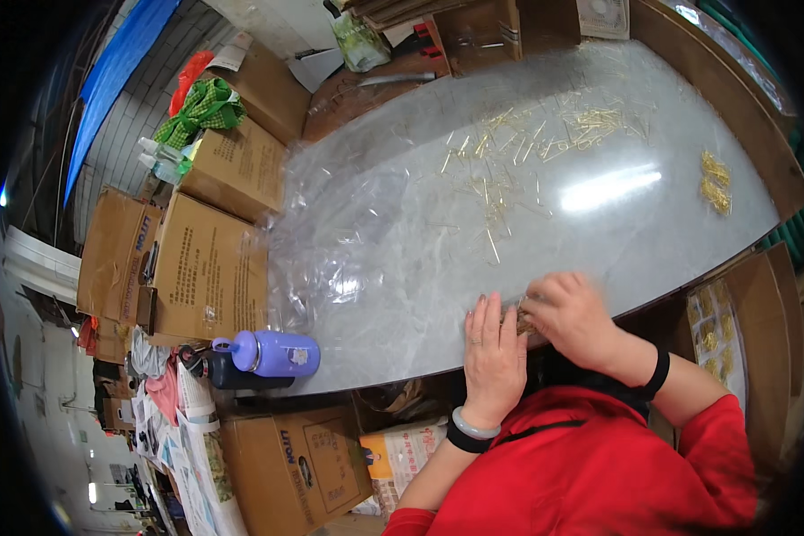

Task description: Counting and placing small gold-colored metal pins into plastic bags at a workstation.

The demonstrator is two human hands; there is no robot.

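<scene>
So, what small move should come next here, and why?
Probably steady the small gold-brown item against the left hand with the right hand: it sits between them near the edge of the glossy grey tabletop, and the right hand's blur suggests motion. The exact grip is unclear.

Cartons (210,268) beside a worktable (616,241) strewn with golden wires (591,128) suggest a workshop.

Left grip (495,359) straight-fingered, right grip (566,316) curled nearby
</scene>
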